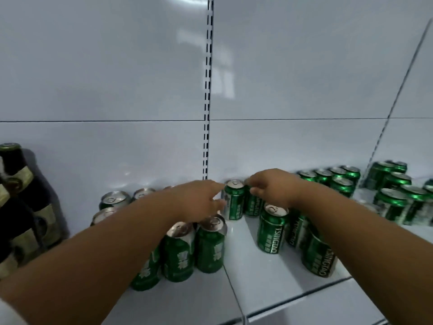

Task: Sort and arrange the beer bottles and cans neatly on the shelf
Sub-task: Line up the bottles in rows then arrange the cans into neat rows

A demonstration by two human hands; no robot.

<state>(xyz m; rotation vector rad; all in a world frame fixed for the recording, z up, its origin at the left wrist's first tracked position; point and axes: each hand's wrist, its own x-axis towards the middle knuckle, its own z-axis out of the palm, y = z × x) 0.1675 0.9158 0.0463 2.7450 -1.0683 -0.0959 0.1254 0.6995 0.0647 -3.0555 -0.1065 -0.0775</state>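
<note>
Green Tsingtao beer cans stand in loose groups on the white shelf [257,277]. My left hand [201,198] reaches over a front cluster of cans [210,245], and its straight finger and thumb touch the left side of an upright can [234,202] near the back wall. My right hand [269,186] curls its fingers round the top of the neighbouring can [251,205] just behind it. Two more cans [271,231] stand under my right forearm. Dark beer bottles [21,195] with pale labels stand at the far left.
More green cans [337,177] stand in rows at the back right, next to a mirror-like side panel [398,113] that reflects cans. A slotted upright [207,90] runs down the back wall. The shelf's front edge [293,301] lies near me.
</note>
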